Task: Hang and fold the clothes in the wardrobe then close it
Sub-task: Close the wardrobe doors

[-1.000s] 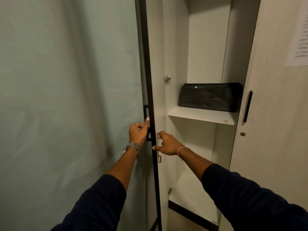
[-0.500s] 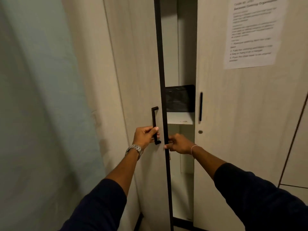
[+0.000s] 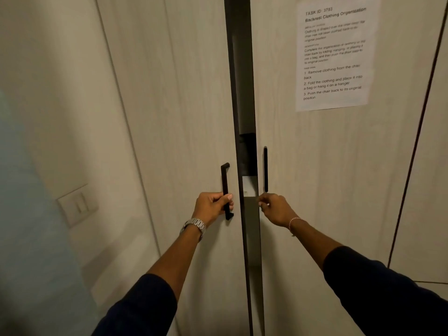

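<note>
On the left door's handle [image 3: 225,190], left hand [image 3: 211,206]; door ajar.

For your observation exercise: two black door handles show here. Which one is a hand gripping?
The left door's handle: the left hand curls round its lower end. The right door's handle stands ungripped above the right hand.

Both forearms bare from the grip back to mid-forearm. Dark navy sleeves [image 3: 143,309] pushed up on each arm. Left wrist: silver metal link-band watch [image 3: 194,226]. Right wrist: thin pale beaded bracelet [image 3: 294,223], just behind the hand.
</note>
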